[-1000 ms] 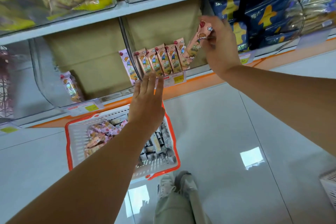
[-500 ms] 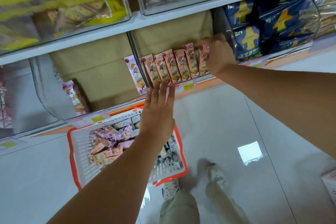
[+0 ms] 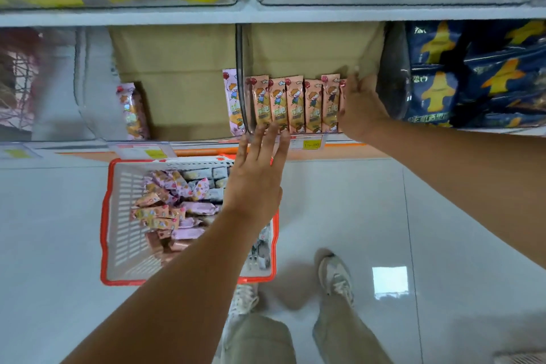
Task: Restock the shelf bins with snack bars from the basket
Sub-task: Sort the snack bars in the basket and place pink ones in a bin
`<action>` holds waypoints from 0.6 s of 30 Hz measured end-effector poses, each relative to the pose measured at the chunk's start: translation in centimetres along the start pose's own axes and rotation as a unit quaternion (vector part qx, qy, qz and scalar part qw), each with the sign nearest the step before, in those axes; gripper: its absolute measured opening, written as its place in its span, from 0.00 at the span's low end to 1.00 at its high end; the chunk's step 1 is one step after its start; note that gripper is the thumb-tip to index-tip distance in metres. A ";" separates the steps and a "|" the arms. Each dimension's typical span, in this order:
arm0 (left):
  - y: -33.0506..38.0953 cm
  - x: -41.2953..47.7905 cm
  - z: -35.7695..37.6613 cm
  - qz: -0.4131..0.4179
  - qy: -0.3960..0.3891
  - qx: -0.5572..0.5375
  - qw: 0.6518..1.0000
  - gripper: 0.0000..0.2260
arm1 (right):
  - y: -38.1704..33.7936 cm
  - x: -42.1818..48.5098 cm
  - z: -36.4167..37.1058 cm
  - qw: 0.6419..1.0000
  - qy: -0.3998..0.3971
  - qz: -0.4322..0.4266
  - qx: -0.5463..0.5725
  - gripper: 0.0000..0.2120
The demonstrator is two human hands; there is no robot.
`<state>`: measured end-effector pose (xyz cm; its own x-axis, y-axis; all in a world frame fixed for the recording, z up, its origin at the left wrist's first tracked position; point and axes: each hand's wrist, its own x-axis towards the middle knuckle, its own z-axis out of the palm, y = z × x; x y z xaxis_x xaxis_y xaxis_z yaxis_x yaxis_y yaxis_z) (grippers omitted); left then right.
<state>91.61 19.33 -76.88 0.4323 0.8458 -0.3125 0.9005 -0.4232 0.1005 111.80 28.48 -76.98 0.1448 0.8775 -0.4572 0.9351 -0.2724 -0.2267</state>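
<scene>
Peach-wrapped snack bars (image 3: pixel 295 103) stand upright in a row in the clear plastic shelf bin (image 3: pixel 240 83), centre. Left hand (image 3: pixel 257 183), fingers straight, touches the bin front, empty. Right hand (image 3: pixel 362 109) meets the row's right end; its grip cannot be told. Orange-rimmed white plastic basket (image 3: pixel 118 216) sits near left.

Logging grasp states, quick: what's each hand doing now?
Left hand: open, straight fingertips at the row of snack bars.
Right hand: against the row's right end; whether it grips the last bar cannot be told.
</scene>
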 end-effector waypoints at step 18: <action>-0.1 -6.2 0.3 -0.202 -0.019 -0.147 0.968 0.31 | -7.4 -7.6 3.2 0.907 0.132 -0.365 0.162 0.15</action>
<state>88.84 14.04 -75.29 0.0453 0.9084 -0.4155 0.9725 0.0550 0.2263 102.75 22.52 -74.61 -0.3616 0.9235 0.1284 0.6758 0.3545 -0.6462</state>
